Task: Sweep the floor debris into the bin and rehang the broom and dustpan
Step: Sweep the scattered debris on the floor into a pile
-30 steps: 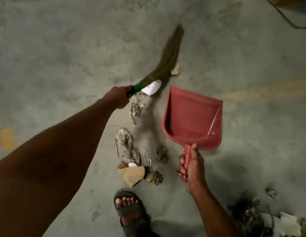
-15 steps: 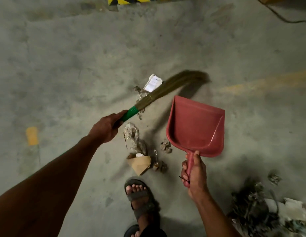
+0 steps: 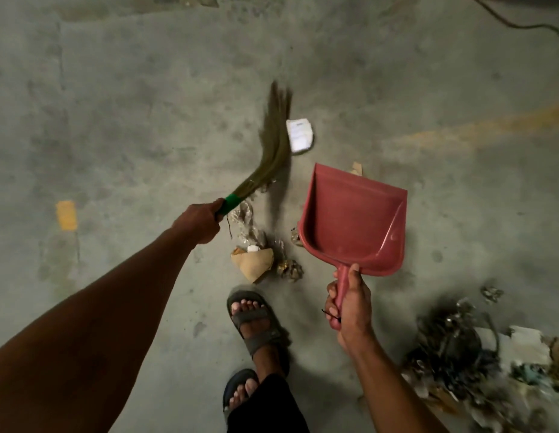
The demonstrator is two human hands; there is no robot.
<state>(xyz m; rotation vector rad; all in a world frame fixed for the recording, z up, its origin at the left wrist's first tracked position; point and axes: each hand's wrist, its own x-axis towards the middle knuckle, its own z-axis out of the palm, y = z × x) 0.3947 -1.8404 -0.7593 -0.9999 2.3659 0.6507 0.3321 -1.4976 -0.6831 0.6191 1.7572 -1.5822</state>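
Since half a second ago, the broom (image 3: 273, 142) has been swung from a rightward slant across the white paper (image 3: 299, 135) to a more upright line, its blurred bristles now lying just left of that paper, which has been carried farther up the floor (image 3: 115, 120).

Most of the view is taken by bare concrete, with a large heap of swept debris (image 3: 478, 364) gathered at lower right, probably as a collecting point. No bin is seen.

The dustpan (image 3: 353, 220) is held with its open mouth facing away from the person, apparently so that litter can be driven into it; nothing is yet seen inside. Its handle is wrapped by the curled fingers of the right hand (image 3: 350, 301), thumb laid along the top for steadiness.

The broom's green binding is clenched in the left hand (image 3: 198, 221), the arm stretched forward for reach.

Between the two tools lie crumpled wrappers (image 3: 247, 220), a tan paper scrap (image 3: 254, 264) and smaller bits, all still to be swept.
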